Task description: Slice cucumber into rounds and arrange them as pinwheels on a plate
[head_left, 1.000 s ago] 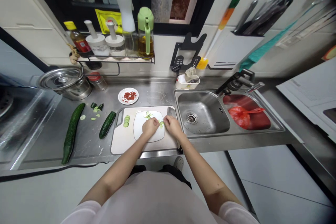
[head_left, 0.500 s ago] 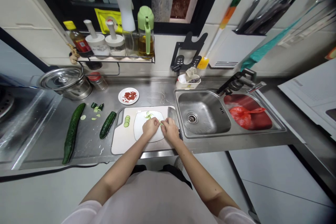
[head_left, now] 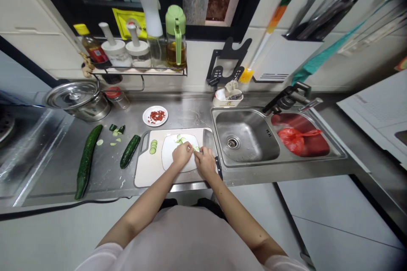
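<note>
Cucumber slices (head_left: 196, 149), pale green, lie at the right side of the white plate (head_left: 168, 157), in the gap between the two hands' fingertips. Left hand (head_left: 182, 155): thumb and fingers drawn together, tips at the slices. Right hand (head_left: 206, 162): fingers curled in, tips near the same slices and close to the left fingertips. Whether either hand pinches a slice cannot be told; the fingers hide the contact.

A second slice group (head_left: 179, 139) sits near the plate's far edge. The plate rests on the cutting board (head_left: 148, 174); a row of overlapping rounds (head_left: 153, 147) lies left of it, a knife (head_left: 209, 138) along the board's right side. Beyond the board: small dish (head_left: 146, 117) of red pieces. To the left: short cucumber (head_left: 130, 151), cucumber offcuts (head_left: 117, 131), long cucumber (head_left: 88, 161). To the right: sink basin (head_left: 251, 129).
</note>
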A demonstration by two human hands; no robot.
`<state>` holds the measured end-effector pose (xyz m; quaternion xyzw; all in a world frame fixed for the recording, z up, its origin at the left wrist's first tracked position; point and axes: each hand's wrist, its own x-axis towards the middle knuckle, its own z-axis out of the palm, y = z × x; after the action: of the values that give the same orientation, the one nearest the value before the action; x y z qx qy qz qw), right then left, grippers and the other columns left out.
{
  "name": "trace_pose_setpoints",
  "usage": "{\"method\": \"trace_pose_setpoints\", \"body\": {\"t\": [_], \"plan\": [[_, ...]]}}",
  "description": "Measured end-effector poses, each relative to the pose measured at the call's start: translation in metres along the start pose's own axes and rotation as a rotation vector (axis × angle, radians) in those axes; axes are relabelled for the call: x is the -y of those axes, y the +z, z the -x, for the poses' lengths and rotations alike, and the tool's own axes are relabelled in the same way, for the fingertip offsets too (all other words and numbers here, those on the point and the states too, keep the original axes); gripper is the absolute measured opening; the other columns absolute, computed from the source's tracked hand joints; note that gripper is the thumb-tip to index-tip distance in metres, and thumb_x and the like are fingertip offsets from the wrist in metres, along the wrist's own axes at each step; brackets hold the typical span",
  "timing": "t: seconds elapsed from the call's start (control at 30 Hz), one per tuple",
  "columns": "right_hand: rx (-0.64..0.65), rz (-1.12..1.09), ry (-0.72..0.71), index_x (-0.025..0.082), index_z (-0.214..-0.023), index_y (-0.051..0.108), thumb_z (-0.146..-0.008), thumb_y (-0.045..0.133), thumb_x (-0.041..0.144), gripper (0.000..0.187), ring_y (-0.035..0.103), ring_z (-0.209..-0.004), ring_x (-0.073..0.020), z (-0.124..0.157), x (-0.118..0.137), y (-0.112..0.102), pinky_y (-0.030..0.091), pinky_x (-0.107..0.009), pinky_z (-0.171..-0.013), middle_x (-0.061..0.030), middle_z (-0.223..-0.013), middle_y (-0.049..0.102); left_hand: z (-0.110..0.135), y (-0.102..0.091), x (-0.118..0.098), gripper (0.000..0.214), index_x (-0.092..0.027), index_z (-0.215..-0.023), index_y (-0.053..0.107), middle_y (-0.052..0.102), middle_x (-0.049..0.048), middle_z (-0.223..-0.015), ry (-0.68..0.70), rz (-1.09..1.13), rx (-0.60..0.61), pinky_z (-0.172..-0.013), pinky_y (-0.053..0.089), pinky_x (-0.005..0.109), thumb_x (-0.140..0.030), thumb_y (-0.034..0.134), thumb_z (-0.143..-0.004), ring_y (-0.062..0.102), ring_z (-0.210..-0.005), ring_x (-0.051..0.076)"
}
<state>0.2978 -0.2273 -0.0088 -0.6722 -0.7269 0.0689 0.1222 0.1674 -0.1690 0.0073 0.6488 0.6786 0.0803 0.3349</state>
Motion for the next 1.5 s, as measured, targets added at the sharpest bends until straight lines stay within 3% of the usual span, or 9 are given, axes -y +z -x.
{"method": "trace_pose_setpoints", "body": {"t": [0.27,0.43,0.8,1.07,1.27,1.5], "plan": [[-0.026,0.017,-0.057,0.027,-0.107,0.074,-0.091,0.052,0.024,0.027,0.042,-0.107,-0.0257,-0.001,0.000,0.001,0.039,-0.035,-0.084,-0.0081,-0.122,0.057,0.001,-0.001,0.000,0.014,-0.028,-0.093,0.065,0.070,-0.0018,-0.086,0.013,-0.023,0.000,-0.067,0.040,0.025,-0.036,0.056,-0.086,0.064,-0.081,0.017],[-0.021,0.006,-0.081,0.025,-0.110,0.072,-0.092,0.051,0.023,0.028,0.042,-0.109,-0.0262,-0.003,0.000,0.001,0.037,-0.037,-0.090,-0.0074,-0.121,0.061,0.001,-0.002,0.000,0.015,-0.027,-0.092,0.066,0.071,-0.0007,-0.087,0.017,-0.023,-0.004,-0.066,0.039,0.024,-0.037,0.056,-0.086,0.064,-0.082,0.017],[0.015,0.003,-0.052,0.025,-0.107,0.072,-0.092,0.049,0.021,0.027,0.044,-0.104,-0.0252,-0.004,0.005,0.001,0.038,-0.036,-0.088,-0.0088,-0.120,0.062,0.002,-0.006,0.000,0.017,-0.026,-0.095,0.067,0.071,0.0001,-0.089,0.005,-0.031,0.010,-0.069,0.041,0.024,-0.037,0.056,-0.087,0.064,-0.083,0.017],[-0.003,-0.001,-0.048,0.024,-0.108,0.071,-0.094,0.047,0.022,0.028,0.044,-0.103,-0.0242,-0.002,0.007,-0.002,0.037,-0.035,-0.089,-0.0066,-0.121,0.063,-0.002,-0.003,0.008,0.026,-0.030,-0.110,0.068,0.067,0.0027,-0.105,0.188,-0.055,-0.026,-0.081,0.043,0.026,-0.028,0.050,-0.092,0.061,-0.097,0.018],[0.004,-0.006,-0.054,0.025,-0.120,0.066,-0.093,0.048,0.021,0.033,0.044,-0.104,-0.0245,-0.002,0.008,-0.002,0.037,-0.035,-0.088,-0.0086,-0.120,0.062,-0.002,-0.004,0.009,0.027,-0.030,-0.111,0.068,0.065,0.0035,-0.104,0.215,-0.113,-0.029,-0.082,0.044,0.027,-0.027,0.051,-0.092,0.061,-0.098,0.019],[0.010,0.002,-0.060,0.025,-0.120,0.067,-0.094,0.047,0.022,0.033,0.045,-0.103,-0.0246,-0.003,0.008,0.001,0.038,-0.035,-0.088,-0.0093,-0.120,0.061,0.000,-0.003,0.011,0.026,-0.030,-0.112,0.067,0.066,0.0030,-0.107,0.195,-0.107,-0.038,-0.083,0.044,0.027,-0.030,0.051,-0.092,0.061,-0.099,0.018]]}}
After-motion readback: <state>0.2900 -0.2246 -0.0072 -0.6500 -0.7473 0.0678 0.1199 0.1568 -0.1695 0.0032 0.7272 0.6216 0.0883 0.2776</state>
